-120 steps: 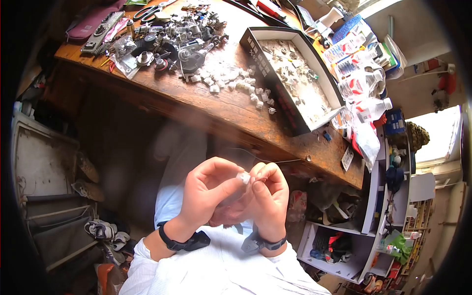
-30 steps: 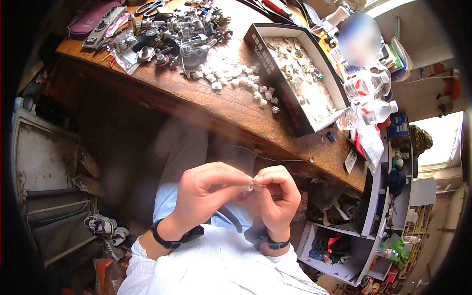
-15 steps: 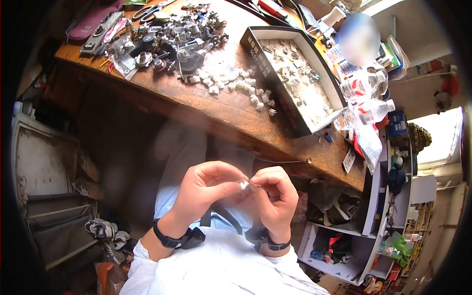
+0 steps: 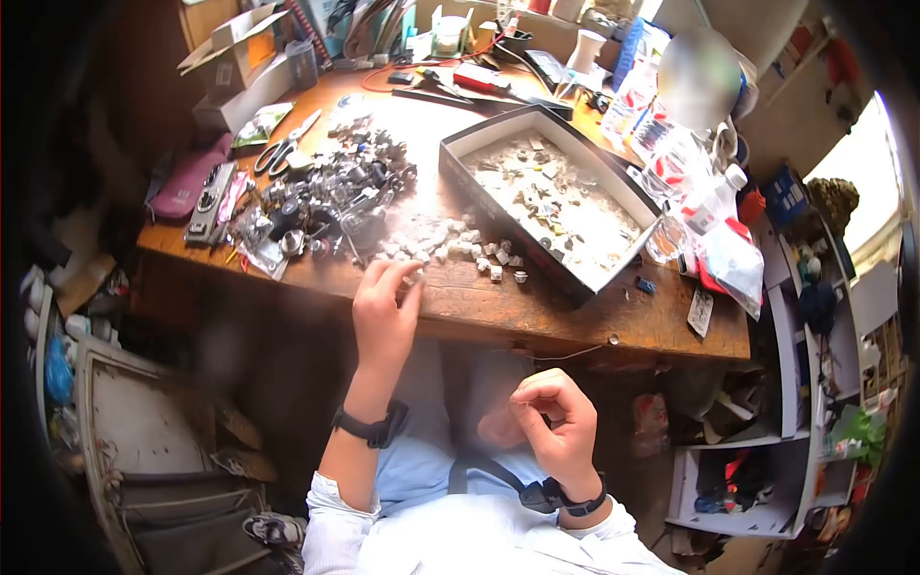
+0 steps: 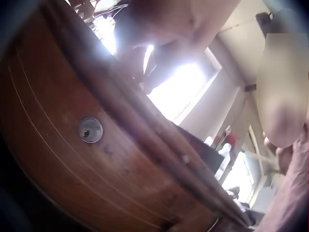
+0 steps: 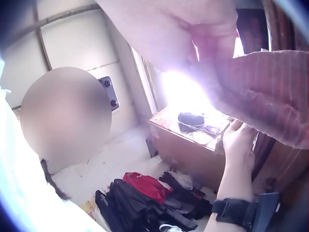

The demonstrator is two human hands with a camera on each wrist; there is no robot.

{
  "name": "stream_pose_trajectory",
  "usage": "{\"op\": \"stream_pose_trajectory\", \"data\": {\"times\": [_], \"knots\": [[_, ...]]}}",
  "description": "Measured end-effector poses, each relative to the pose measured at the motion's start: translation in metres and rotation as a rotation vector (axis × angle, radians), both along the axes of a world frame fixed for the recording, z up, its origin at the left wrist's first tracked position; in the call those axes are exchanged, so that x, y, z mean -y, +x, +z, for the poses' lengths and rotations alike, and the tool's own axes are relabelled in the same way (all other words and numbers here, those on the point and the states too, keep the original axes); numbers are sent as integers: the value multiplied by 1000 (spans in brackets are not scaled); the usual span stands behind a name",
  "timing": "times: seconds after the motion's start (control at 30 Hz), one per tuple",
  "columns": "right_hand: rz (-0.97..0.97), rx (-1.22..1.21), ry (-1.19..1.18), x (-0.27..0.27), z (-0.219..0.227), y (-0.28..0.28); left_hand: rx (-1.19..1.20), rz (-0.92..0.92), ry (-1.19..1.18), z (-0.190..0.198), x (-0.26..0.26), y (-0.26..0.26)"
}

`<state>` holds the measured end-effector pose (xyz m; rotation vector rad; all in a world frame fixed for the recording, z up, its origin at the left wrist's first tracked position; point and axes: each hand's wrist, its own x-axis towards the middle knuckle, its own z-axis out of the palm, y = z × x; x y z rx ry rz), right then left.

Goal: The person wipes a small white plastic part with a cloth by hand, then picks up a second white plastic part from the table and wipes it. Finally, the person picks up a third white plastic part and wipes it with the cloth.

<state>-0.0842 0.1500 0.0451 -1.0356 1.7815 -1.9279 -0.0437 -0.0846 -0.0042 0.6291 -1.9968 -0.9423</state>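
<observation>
My left hand (image 4: 386, 311) is over the front edge of the wooden table (image 4: 460, 311). Its thumb and fingertips pinch a small white plastic piece (image 4: 418, 276), beside a scatter of similar white pieces (image 4: 450, 240). In the left wrist view this hand (image 5: 178, 24) shows dark against the window light, above the table edge. Lower and to the right, my right hand (image 4: 556, 426) hangs over the lap, fingers curled and thumb tip against the forefinger. I cannot tell whether something tiny lies between them. The right wrist view shows the left hand (image 6: 240, 142) at the table edge.
A heap of dark metal and glass bulb parts (image 4: 335, 192) covers the table's left side. A shallow black box (image 4: 498, 220) of small pieces stands right of centre. Plastic bottles (image 4: 714, 201) line the right side, scissors (image 4: 287, 144) lie at left. A drawer lock (image 5: 91, 130) faces the lap.
Earlier both hands met over the lap around a small white piece. Now they are apart: the left has moved up to the table, the right stays low. The head view has tilted up.
</observation>
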Motion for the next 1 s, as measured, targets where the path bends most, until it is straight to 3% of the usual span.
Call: {"op": "stream_pose_trajectory", "data": {"times": [0.03,0.1,0.17,0.27,0.57,0.63,0.7,0.77,0.83,1.0], "knots": [[9,6,8,-2,1,0,5,-16,-11,0,3,-4],[-6,0,-6,-4,0,-1,55,158,-276,1,3,-14],[-14,-10,-12,-6,-2,-3,66,142,-284,8,-8,-21],[-12,-22,-18,-9,-3,-5,78,-27,-382,14,-19,-34],[-45,13,-16,-16,-4,-8,81,-79,-414,6,-27,-57],[-66,111,-63,-15,-6,-8,41,-72,-381,11,-31,-51],[-71,97,-47,-13,-3,-9,-105,-143,-151,20,-40,-38],[-116,304,-94,-11,0,-8,-209,-352,435,16,-53,-17],[-113,278,-57,-11,-7,-12,-284,-544,891,31,-71,7],[-96,278,-74,-1,-8,-9,-264,-602,1127,30,-97,41]]}}
